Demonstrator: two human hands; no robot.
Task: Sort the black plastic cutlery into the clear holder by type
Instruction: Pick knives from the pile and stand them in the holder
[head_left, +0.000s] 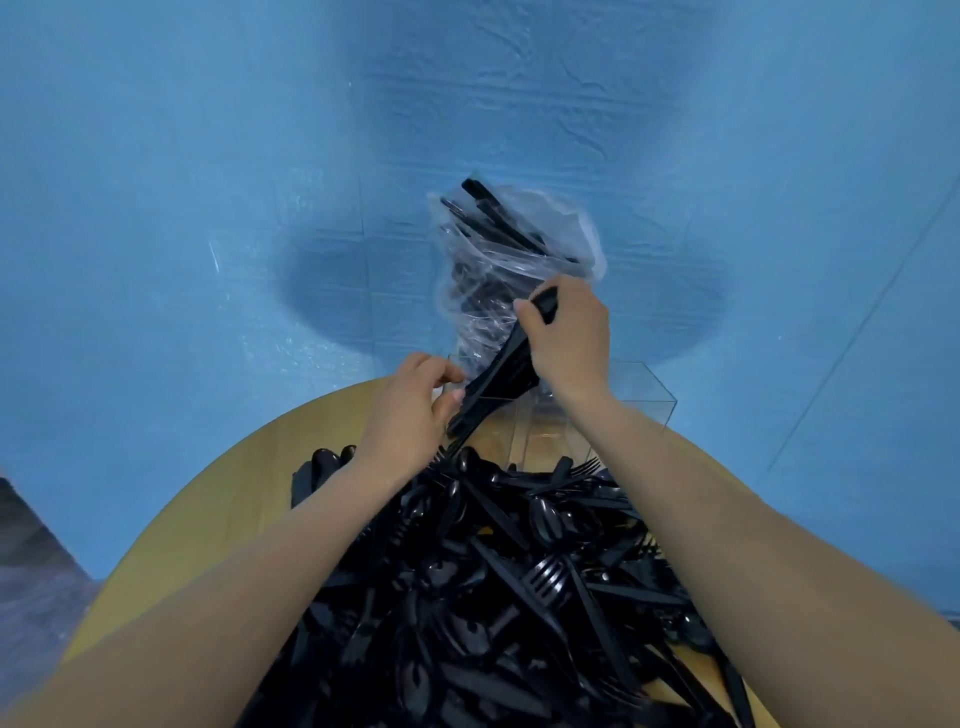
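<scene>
round wooden table (171, 525) sitting on blue floor. left hand (402, 415) hovering at the clear holder (652, 397), fingers curled, thumb touching a bundle of black cutlery (493, 384). right hand (569, 332) gripping the bundle's top, tilting it over the holder. plastic bag (511, 249) with more pieces standing behind. loose cutlery pile (509, 587) covering the near table.

Both bare forearms extend forward from the lower corners, converging toward centre. Right hand (569, 332) is raised, wrist bent downward, fingers curled in a grip. Left hand (410, 405) sits lower, just beside it, fingers curled, thumb forward.
</scene>
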